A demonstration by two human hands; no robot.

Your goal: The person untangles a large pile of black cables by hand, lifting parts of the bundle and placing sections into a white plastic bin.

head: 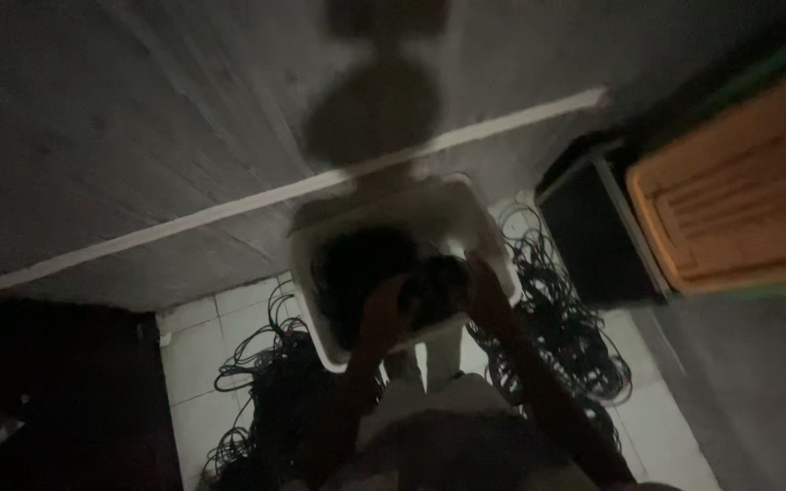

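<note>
In this dim, blurred view, the left hand (384, 305) and the right hand (482, 284) close from either side on a dark bundle of cable (434, 293), though how the fingers lie cannot be told. The bundle sits between the hands, over the near rim of a white tub (313, 309) that lies just beyond them. Loose black cables (557, 336) sprawl on the pale tiled floor (197, 364) to both sides of the forearms, and an orange wooden board (730, 209) stands well off to the right.

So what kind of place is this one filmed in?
Probably a dim storeroom or workshop corner: tangled black cables piled on a white tiled floor, a white tub under both hands, and a bare grey wall.
</note>
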